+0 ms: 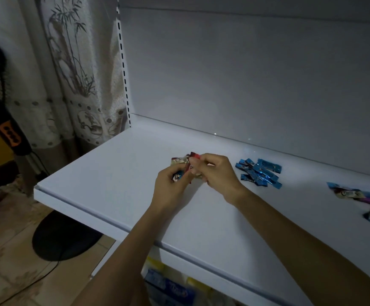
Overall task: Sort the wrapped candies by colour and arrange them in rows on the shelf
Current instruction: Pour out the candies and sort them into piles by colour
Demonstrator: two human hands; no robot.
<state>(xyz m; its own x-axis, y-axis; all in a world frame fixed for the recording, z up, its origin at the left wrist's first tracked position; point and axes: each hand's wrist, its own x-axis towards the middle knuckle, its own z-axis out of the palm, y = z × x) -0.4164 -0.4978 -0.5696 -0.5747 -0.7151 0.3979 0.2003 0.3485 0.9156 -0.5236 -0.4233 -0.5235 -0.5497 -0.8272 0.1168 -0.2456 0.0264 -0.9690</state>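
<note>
Left hand (170,187) and right hand (220,173) are pinching three mixed candies (180,161) together, just left of one blue-candy pile (258,172).

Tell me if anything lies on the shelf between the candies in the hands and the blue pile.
Nothing visible does. The left hand and right hand hold a bunch of candies over the shelf. Only bare white surface separates them from the blue pile to the right.
</note>
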